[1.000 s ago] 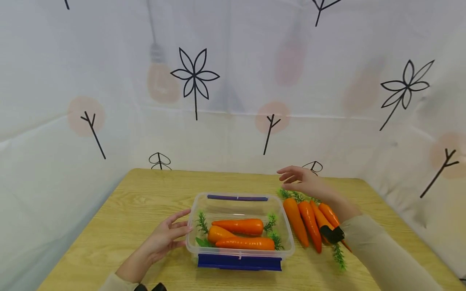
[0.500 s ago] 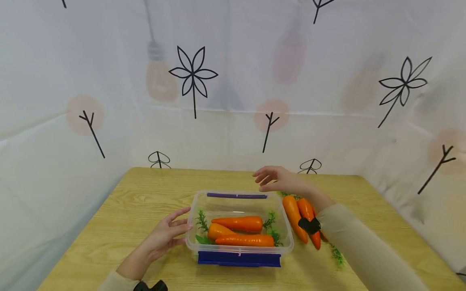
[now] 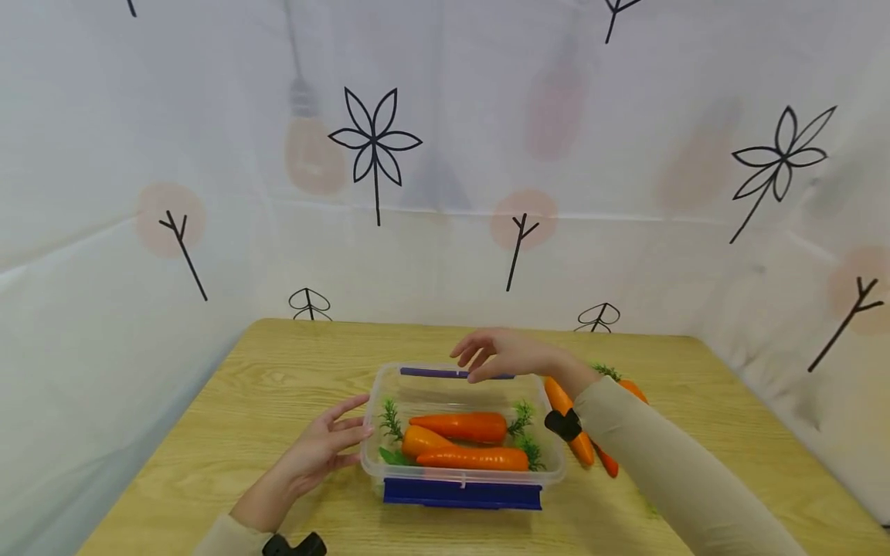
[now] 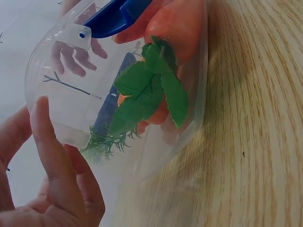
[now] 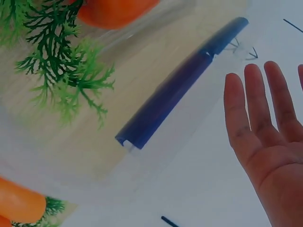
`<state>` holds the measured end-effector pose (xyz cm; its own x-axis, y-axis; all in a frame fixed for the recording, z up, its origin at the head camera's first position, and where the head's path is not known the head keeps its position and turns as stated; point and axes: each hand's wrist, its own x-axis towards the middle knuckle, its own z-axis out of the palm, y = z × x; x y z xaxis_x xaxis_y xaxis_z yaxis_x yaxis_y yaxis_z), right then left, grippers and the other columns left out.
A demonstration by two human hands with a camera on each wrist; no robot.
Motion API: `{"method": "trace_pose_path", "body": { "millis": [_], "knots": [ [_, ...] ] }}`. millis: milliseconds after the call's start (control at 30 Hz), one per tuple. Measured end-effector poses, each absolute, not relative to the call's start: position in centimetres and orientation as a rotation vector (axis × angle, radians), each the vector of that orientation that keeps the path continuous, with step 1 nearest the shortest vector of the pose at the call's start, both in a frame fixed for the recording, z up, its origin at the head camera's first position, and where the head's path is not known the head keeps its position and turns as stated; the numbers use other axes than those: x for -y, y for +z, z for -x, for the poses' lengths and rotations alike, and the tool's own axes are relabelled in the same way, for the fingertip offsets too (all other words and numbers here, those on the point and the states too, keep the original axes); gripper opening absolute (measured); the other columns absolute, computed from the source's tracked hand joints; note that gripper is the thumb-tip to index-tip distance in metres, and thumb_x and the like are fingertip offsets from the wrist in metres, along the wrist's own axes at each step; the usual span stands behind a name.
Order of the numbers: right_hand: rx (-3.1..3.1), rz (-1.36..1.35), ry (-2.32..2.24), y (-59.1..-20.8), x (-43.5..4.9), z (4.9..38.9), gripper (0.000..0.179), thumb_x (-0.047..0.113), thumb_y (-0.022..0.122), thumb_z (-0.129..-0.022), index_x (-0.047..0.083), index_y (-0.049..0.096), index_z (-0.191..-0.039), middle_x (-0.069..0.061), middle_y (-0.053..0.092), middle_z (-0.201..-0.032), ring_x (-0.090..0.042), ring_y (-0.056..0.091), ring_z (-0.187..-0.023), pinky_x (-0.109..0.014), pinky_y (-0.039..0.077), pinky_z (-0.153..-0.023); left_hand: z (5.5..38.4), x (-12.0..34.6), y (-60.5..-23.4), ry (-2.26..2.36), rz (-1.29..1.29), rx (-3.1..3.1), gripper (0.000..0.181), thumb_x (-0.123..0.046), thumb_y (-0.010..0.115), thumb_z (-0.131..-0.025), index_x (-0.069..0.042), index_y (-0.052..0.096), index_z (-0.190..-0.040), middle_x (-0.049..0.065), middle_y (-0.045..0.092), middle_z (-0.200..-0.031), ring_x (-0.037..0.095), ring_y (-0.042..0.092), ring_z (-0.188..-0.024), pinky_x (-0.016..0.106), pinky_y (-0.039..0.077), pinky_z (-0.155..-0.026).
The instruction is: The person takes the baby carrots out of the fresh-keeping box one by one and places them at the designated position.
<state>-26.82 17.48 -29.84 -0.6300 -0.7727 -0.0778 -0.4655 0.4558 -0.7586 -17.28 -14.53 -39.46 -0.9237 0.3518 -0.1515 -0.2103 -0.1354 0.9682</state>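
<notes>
A clear plastic food box (image 3: 463, 476) with blue clip latches (image 3: 462, 493) holds three orange carrots (image 3: 473, 459) with green tops. Its upper side is uncovered. My left hand (image 3: 321, 452) is at the box's left side, its fingertips right at the wall; in the left wrist view the extended fingers (image 4: 57, 165) meet the clear rim. Above the far rim hovers my right hand (image 3: 511, 357), fingers loosely bent with nothing in them. The right wrist view has its palm (image 5: 279, 165) beside the far blue latch (image 5: 175, 94), fingers spread.
More carrots (image 3: 579, 446) lie on the wooden table (image 3: 278, 371) to the right of the box, partly hidden behind the right forearm. A white curtain (image 3: 445, 262) with plant drawings hangs behind the table's far edge.
My right hand has moved left, from above the loose carrots to over the box's far rim. My left hand stays at the box's left side, and the box stands where it was.
</notes>
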Motion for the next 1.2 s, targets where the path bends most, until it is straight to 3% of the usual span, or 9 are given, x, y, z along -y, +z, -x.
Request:
{"method": "trace_pose_path", "body": {
  "millis": [267,533,667,900,1200],
  "knots": [
    [-2.222,1.023,-0.883,-30.5,-15.3,27.0,0.037,0.011,0.065,-0.088,0.007,0.055,-0.123,-0.007,0.056,-0.116,-0.031,0.055,-0.107,-0.032,0.05,-0.085,17.3,14.5,-39.2,2.126,-0.142,-1.773,0.071,-0.009,0.064,-0.088,-0.004,0.023,-0.146,0.018,0.051,-0.124,0.019,0.061,-0.094,0.024,0.054,-0.066],
    [-2.165,0.908,-0.785,-32.4,-13.7,26.7,0.036,0.001,0.063,-0.086,0.009,0.057,-0.122,-0.017,0.053,-0.121,-0.029,0.058,-0.102,-0.038,0.051,-0.079,17.3,14.5,-39.4,2.134,-0.166,-1.745,0.07,-0.009,0.063,-0.089,-0.004,0.023,-0.146,0.014,0.054,-0.119,0.019,0.061,-0.094,0.024,0.054,-0.066],
    [-2.181,0.867,-0.661,-33.2,-13.5,26.9,0.039,0.0,0.064,-0.085,0.013,0.059,-0.122,-0.013,0.054,-0.122,-0.025,0.057,-0.103,-0.037,0.052,-0.073,17.3,14.6,-39.5,2.139,-0.169,-1.739,0.07,-0.008,0.063,-0.089,-0.004,0.022,-0.146,0.014,0.055,-0.119,0.019,0.062,-0.093,0.024,0.054,-0.065],
    [-2.098,0.818,-0.513,-33.9,-13.8,27.4,0.055,-0.005,0.068,-0.08,0.021,0.054,-0.126,-0.002,0.053,-0.116,-0.019,0.055,-0.099,-0.031,0.051,-0.079,17.4,14.5,-39.4,2.13,-0.156,-1.758,0.07,-0.009,0.063,-0.089,-0.004,0.023,-0.146,0.017,0.052,-0.122,0.02,0.061,-0.094,0.024,0.054,-0.066],
    [-2.105,0.86,-0.441,-34.3,-13.8,27.4,0.071,-0.012,0.067,-0.075,0.028,0.048,-0.131,0.002,0.049,-0.118,-0.014,0.05,-0.103,-0.026,0.051,-0.074,17.3,14.6,-39.3,2.128,-0.145,-1.754,0.071,-0.01,0.063,-0.089,-0.005,0.022,-0.146,0.016,0.053,-0.121,0.02,0.061,-0.094,0.025,0.054,-0.066]
  ]
}}
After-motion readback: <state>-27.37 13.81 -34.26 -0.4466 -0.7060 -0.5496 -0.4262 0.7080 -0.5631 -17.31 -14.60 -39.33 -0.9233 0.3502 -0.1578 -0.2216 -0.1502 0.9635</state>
